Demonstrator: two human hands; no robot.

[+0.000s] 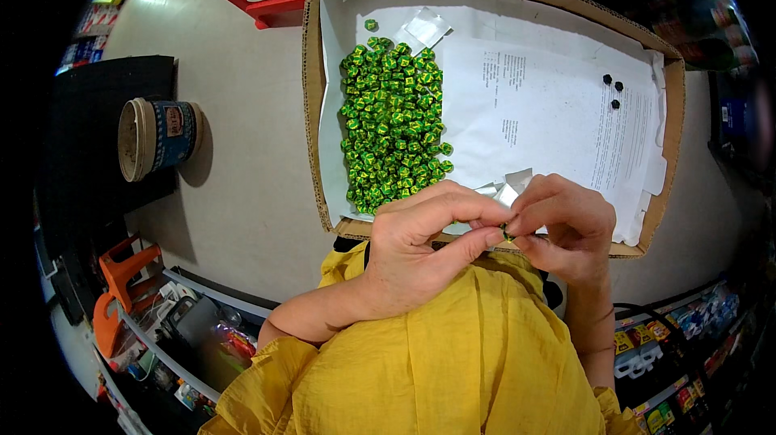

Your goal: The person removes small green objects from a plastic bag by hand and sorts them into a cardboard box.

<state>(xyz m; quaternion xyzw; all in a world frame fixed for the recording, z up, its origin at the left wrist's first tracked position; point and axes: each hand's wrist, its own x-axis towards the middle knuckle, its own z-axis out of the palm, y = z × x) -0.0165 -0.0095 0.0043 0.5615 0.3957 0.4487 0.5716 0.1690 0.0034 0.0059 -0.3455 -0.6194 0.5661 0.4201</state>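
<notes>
Evidently our attention belongs on the small green piece (507, 233), held over the near side of the box where the fingertips of our two hands meet. Both grips are pinched together on it, the left hand (428, 237) from one side and the right hand (570, 225) from the other, and the fingers cover most of it. For work this fine, we would do well to steady the piece with one pinch, let the other make small, light movements, and press evenly so that it does not spring away. Just behind the fingertips, a creased silver sheet (507, 194) shows in part; we cannot tell whether it is held or lying loose, so it could get in the way. Beyond the left hand lies the heap of green pieces (392, 120), near enough that a careless knuckle might scatter some. Another silver sheet (427, 28) lies by the heap's far end, and three black pieces (618, 86) sit well apart on the white paper (550, 111). The cardboard box (675, 111) walls all this in; outside it are a red stool (283, 6) and, to the left, a bucket (171, 136).
</notes>
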